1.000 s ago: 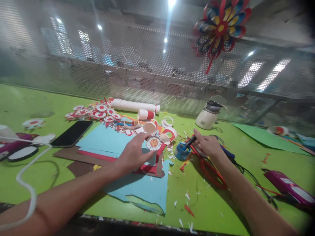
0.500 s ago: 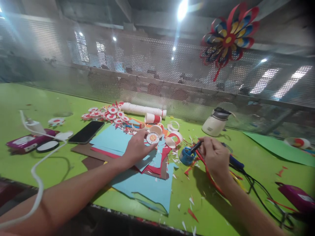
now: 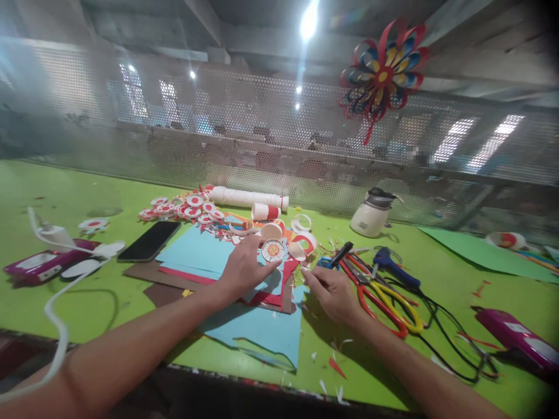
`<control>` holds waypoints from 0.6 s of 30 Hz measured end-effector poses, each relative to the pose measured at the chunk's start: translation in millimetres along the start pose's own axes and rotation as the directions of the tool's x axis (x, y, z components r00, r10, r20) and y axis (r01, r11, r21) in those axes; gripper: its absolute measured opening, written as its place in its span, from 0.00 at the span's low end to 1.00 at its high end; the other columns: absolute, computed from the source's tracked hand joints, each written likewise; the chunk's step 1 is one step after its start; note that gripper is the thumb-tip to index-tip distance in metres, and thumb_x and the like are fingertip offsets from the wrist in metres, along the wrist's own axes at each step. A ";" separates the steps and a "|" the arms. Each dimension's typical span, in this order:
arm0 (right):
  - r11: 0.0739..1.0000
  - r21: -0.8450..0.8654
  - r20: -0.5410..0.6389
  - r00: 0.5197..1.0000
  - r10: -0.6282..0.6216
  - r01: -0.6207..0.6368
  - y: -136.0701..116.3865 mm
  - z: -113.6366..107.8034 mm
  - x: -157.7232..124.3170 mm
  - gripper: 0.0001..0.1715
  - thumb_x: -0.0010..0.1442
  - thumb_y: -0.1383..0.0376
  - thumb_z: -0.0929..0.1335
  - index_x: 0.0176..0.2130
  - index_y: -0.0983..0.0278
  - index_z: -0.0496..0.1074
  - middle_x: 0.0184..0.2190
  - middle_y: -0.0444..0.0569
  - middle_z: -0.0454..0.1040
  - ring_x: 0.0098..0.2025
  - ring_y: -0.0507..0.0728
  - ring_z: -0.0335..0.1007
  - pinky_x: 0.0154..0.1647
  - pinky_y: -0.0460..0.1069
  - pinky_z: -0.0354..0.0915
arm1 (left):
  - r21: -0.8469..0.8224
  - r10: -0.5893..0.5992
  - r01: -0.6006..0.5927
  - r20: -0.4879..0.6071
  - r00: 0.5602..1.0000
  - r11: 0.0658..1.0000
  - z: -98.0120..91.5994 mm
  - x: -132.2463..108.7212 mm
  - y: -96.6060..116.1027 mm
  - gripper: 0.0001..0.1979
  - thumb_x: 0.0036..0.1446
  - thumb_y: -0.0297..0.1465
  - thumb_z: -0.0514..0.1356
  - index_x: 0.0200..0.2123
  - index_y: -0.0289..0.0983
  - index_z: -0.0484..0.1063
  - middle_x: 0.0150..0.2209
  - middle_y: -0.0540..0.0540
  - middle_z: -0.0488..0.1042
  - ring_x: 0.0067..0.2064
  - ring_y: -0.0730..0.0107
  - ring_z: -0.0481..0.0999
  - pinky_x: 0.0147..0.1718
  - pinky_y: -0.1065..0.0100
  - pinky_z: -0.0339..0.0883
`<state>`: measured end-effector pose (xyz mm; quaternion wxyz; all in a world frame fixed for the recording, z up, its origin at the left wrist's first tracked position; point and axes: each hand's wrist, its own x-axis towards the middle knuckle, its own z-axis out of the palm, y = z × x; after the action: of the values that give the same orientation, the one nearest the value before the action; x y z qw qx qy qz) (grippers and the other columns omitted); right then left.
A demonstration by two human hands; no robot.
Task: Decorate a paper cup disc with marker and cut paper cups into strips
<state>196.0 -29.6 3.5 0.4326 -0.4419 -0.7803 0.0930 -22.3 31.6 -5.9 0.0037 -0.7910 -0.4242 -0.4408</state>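
Observation:
My left hand (image 3: 243, 269) rests on a stack of blue, red and brown paper sheets (image 3: 196, 250) and pinches a small round white disc with a red and orange centre (image 3: 273, 251) at its fingertips. My right hand (image 3: 332, 292) hovers just right of the disc, fingers drawn together and pointing left; what they hold, if anything, I cannot make out. Behind it a black-handled tool (image 3: 341, 254) leans out of a small blue pot (image 3: 324, 263), apart from the hand.
Red and yellow scissors (image 3: 384, 299) and a blue glue gun (image 3: 393, 265) with black cord lie to the right. Also about: a white jar (image 3: 371, 216), a phone (image 3: 148, 240), several red-white discs (image 3: 183, 208), white tubes (image 3: 253, 198), purple cases (image 3: 515, 334), a hanging paper pinwheel (image 3: 383, 73), a mesh wall.
My right hand has let go of the black tool at the blue pot and moved left toward the disc. My left hand stays on the disc.

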 end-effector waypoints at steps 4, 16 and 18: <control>1.000 0.010 0.056 0.998 0.009 -0.010 1.6 2.5 -1.1 0.25 0.68 0.60 0.60 0.20 0.62 0.60 0.16 0.40 0.59 0.20 0.50 0.56 0.24 0.46 0.54 | -0.044 0.025 -0.025 -0.009 1.000 0.999 -1.0 0.5 2.8 0.18 0.54 0.39 0.63 0.42 0.37 0.61 0.42 0.41 0.69 0.44 0.58 0.71 0.43 0.58 0.68; 0.987 -0.129 0.188 0.980 -0.066 0.091 0.1 1.6 14.5 0.22 0.68 0.60 0.61 0.26 0.64 0.70 0.22 0.45 0.71 0.24 0.52 0.63 0.27 0.46 0.57 | -0.163 -0.067 0.075 0.056 0.996 0.984 3.8 2.1 0.4 0.18 0.51 0.40 0.63 0.40 0.37 0.63 0.39 0.43 0.70 0.40 0.62 0.71 0.39 0.61 0.67; 0.978 -0.153 0.246 0.964 -0.101 0.141 -3.4 0.4 19.8 0.21 0.67 0.60 0.62 0.25 0.64 0.71 0.21 0.45 0.71 0.23 0.52 0.63 0.27 0.46 0.56 | -0.172 -0.142 0.157 0.095 0.985 0.973 3.7 4.7 -1.8 0.18 0.49 0.40 0.64 0.38 0.37 0.63 0.37 0.45 0.70 0.38 0.63 0.71 0.37 0.63 0.66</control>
<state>189.0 -16.3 16.8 0.3021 -0.4142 -0.8570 0.0517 -19.7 37.3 -5.6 -0.1179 -0.7713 -0.4410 -0.4435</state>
